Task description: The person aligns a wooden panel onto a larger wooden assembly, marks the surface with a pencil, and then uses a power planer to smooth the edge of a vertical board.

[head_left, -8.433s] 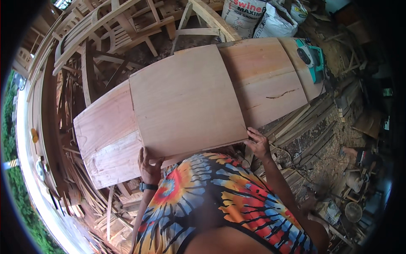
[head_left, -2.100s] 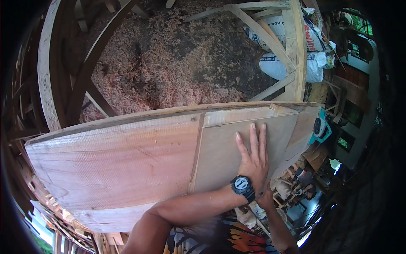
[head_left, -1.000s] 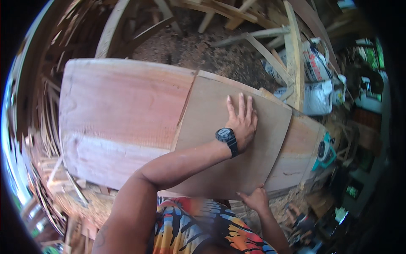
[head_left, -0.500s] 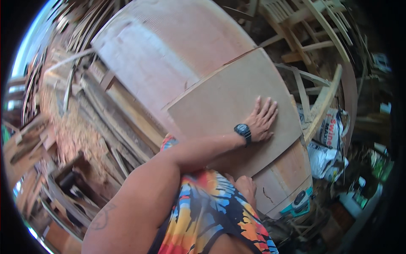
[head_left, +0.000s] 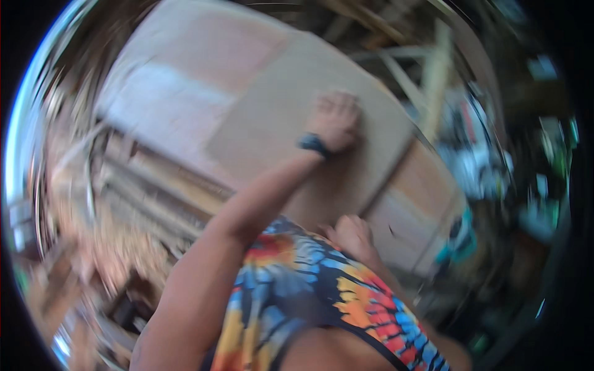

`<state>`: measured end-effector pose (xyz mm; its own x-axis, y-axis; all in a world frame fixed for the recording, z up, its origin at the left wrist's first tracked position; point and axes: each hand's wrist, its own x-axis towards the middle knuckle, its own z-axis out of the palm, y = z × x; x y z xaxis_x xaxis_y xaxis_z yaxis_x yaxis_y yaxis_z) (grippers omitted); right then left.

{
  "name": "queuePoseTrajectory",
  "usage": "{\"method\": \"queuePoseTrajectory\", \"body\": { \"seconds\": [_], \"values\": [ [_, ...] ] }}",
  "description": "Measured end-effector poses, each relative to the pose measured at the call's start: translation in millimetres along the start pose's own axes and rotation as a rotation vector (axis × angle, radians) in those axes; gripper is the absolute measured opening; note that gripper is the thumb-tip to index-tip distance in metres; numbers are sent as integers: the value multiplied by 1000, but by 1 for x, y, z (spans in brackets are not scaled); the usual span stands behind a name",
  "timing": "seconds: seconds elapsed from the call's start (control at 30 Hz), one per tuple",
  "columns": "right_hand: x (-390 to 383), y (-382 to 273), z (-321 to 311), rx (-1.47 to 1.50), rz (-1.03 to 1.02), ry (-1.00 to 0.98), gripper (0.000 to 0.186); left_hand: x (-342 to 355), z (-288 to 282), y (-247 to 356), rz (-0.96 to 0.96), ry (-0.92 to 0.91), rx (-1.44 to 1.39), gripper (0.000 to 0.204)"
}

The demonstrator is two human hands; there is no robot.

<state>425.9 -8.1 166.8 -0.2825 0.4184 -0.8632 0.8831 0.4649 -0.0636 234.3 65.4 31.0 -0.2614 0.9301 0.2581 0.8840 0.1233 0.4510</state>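
Across a long curved structure of pale pinkish wood [head_left: 189,40] lies a light brown plywood sheet [head_left: 260,105]. My left hand [head_left: 334,120], with a dark watch at the wrist, rests on the sheet's upper right part, fingers blurred but laid out over it. Lower down, at the sheet's near edge beside my patterned top, my right hand [head_left: 352,238] is bent toward the wood; its fingertips are smeared and partly hidden. A teal power tool [head_left: 455,238] sits at the structure's right end.
Wooden braces [head_left: 436,80] stand beyond the structure, with white sacks [head_left: 476,167] at the right. Long timber offcuts [head_left: 142,191] and pale shavings [head_left: 86,235] lie along the left and lower left. The whole view is motion-blurred.
Earlier both hands held the sheet's near edge; my left hand has since moved onto its face. Over the last second the view swung round and partly back, shifting the wood in frame.
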Motion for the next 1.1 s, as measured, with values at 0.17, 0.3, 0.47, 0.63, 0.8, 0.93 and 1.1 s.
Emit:
{"method": "queuePoseTrajectory", "body": {
  "seconds": [0.17,0.3,0.47,0.63,0.8,0.93,1.1],
  "values": [
    [-13,36,-7,350,19,230,66,8,-3,2,-21,-8,155,74],
    [8,71,45,627,-20,851,88,13,4,13,36,-66,235,76],
    [53,79,65,1092,-276,870,98,5,5,4,-8,-167,373,76],
    [65,72,86,1111,-252,968,99,8,5,20,-2,-237,409,77],
    [55,72,81,1122,-224,941,96,10,5,15,-8,-218,396,77],
    [59,92,81,1208,-325,856,95,11,3,12,15,-200,380,78],
    [64,100,96,1477,-499,778,95,27,-21,-19,124,-193,155,91]
  ]
}}
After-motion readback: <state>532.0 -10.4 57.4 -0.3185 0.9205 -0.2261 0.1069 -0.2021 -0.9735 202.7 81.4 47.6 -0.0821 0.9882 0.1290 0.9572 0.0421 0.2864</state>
